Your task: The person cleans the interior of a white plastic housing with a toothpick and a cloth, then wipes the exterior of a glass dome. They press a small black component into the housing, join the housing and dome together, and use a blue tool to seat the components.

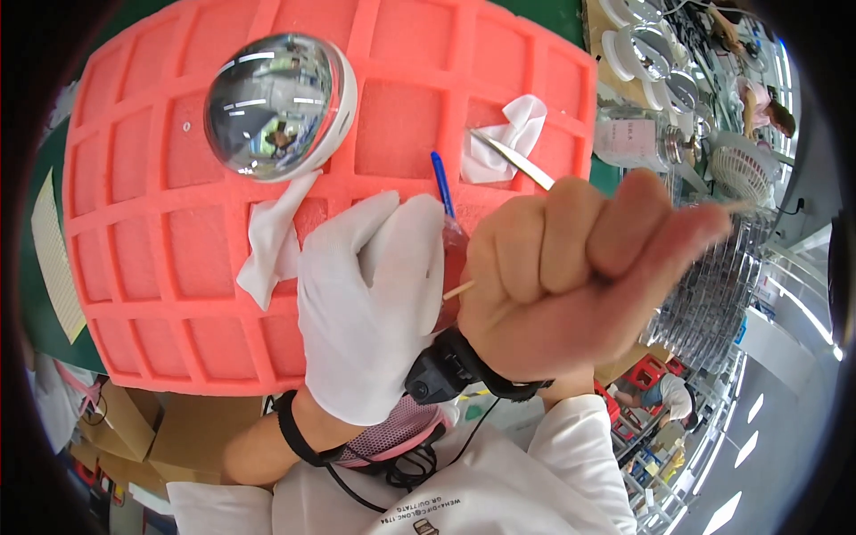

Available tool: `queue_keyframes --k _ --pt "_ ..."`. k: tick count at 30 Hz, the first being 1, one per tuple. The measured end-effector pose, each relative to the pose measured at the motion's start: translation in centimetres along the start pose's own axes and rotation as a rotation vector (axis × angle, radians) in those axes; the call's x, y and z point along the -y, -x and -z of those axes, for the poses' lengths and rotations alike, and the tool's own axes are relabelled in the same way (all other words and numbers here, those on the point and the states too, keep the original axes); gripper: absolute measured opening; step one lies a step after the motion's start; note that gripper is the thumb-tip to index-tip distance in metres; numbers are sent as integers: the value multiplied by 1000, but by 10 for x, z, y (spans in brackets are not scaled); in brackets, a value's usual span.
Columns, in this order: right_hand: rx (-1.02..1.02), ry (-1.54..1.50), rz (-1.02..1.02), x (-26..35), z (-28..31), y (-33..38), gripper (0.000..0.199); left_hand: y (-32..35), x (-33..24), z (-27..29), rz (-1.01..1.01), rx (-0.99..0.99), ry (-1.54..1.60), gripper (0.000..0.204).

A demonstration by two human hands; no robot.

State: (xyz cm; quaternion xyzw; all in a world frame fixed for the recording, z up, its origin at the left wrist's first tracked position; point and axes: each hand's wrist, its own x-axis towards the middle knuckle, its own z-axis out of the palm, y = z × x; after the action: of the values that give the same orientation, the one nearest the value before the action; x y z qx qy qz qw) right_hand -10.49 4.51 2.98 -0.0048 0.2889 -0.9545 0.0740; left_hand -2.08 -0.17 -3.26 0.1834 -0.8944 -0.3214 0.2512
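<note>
- Right hand (562, 267): fingers clamped on a thin stick (460, 290), above the near right of the foam tray (401, 125); squeezing could snap it.
- Gloved left hand (373, 308): fingers curled; cannot tell whether gripping.
- Shiny dome (267, 111), tray's far left: a bump could roll it.

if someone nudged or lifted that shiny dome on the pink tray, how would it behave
The shiny dome may be slippery to grip, as its surface looks smooth and glossy. Its rounded shape suggests it could rock or roll when pushed, though the raised ridges of the pink tray might check it. That glossy face probably smudges or scratches easily.
</note>
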Motion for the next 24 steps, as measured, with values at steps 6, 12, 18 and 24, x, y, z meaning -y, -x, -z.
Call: queue_keyframes --k 6,12,18,24 --pt "446 182 -164 14 24 -7 43 -3 -4 8 19 50 -2 43" --pt "299 287 -136 10 16 -10 61 -6 -6 2 -2 -48 -7 42" --pt "226 251 -172 8 10 -9 62 -8 -3 12 -33 -20 74 34" --pt "466 350 -266 22 22 -13 62 -9 -2 7 -66 49 7 31"
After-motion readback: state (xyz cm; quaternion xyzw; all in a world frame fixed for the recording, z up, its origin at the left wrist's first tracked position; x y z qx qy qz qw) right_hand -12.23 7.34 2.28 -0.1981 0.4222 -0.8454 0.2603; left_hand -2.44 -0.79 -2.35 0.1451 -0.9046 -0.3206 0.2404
